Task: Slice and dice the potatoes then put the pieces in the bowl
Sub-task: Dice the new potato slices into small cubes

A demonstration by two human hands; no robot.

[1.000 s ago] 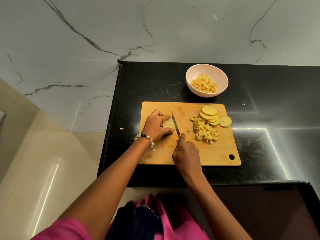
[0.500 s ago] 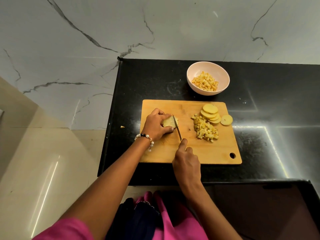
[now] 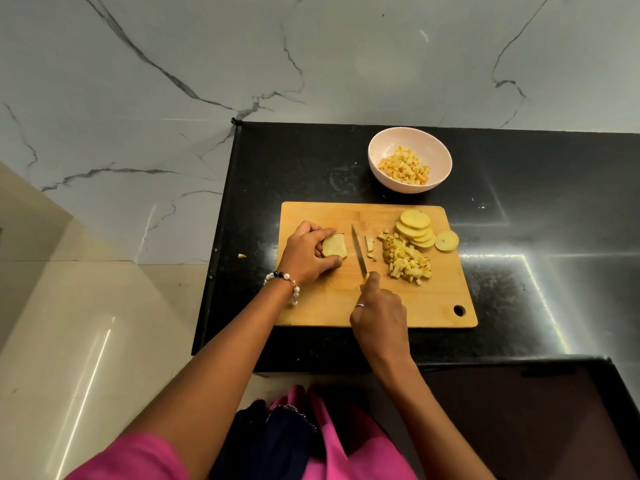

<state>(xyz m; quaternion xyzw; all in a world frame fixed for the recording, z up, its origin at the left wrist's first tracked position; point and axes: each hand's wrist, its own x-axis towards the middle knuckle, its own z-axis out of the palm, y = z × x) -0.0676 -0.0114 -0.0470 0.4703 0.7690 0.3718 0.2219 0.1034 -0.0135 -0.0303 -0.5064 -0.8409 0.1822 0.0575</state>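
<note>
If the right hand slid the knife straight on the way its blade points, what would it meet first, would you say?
Probably nothing on the board: the right hand aims the knife at its bare far edge, between the potato and the cut strip. Beyond lies black counter.

Pink sleeve (image 3: 138,459), pearl bracelet (image 3: 282,280), ring (image 3: 360,305)

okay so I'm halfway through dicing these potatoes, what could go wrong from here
1. The left hand holds the potato piece with its fingertips close to the knife; a slip could nick them.
2. One round slice overhangs the cutting board edge and may slide off.
3. A stray bit already lies near the counter edge and could fall.
</note>
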